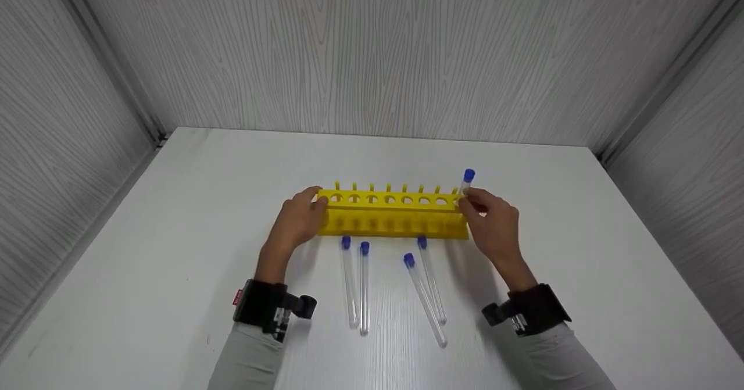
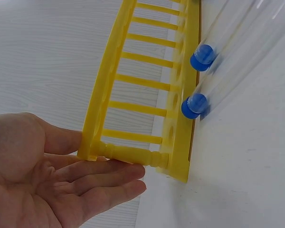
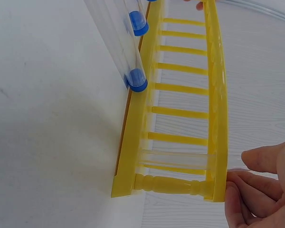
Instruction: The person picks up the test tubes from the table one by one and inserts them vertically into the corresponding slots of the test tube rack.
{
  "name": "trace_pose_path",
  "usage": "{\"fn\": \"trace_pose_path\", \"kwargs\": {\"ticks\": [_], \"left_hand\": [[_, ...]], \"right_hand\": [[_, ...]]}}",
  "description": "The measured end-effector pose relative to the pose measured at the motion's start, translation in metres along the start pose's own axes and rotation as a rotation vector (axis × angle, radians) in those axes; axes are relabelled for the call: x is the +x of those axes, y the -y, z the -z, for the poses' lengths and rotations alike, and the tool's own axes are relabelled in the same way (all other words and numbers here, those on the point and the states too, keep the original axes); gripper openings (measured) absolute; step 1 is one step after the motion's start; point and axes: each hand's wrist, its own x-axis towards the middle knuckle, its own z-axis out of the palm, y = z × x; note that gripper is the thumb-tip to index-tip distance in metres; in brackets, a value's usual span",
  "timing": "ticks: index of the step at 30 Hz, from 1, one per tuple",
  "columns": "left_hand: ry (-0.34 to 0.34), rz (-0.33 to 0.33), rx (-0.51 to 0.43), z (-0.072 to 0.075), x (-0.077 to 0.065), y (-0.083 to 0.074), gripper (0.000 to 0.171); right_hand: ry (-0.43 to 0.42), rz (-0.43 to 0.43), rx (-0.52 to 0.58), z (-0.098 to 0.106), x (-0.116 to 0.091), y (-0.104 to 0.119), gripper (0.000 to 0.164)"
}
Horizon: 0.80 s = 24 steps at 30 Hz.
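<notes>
A yellow test tube rack (image 1: 395, 222) stands upright on the table, a row of round holes along its top. At its left end my left hand (image 1: 299, 218) grips the top bar, thumb on one side and fingers by the end post (image 2: 128, 153). A clear test tube (image 3: 178, 159) with a blue cap (image 1: 469, 175) stands in the hole at the right end, its upper part above the rack. My right hand (image 1: 497, 224) pinches this tube just over the top bar, fingertips right at the bar's end. The other holes hold no tubes.
Several more blue-capped test tubes lie in front of the rack, caps toward it: a pair at left, including one tube (image 1: 364, 288), and a crossing pair at right, including another tube (image 1: 427, 303). Behind the white table (image 1: 232, 157) rises a wood-grain wall (image 1: 372, 58).
</notes>
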Motion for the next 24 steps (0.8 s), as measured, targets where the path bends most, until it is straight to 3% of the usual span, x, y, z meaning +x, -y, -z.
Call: {"fn": "trace_pose_path", "kwargs": {"ticks": [17, 24], "left_hand": [[0.021, 0.039, 0.000, 0.0007, 0.0016, -0.0015, 0.055], [0.011, 0.032, 0.008, -0.0003, 0.0013, -0.0009, 0.054]], "right_hand": [[0.000, -0.001, -0.019, -0.0011, 0.0000, -0.0007, 0.032], [0.045, -0.003, -0.014, 0.0036, -0.0002, 0.0008, 0.033]]}}
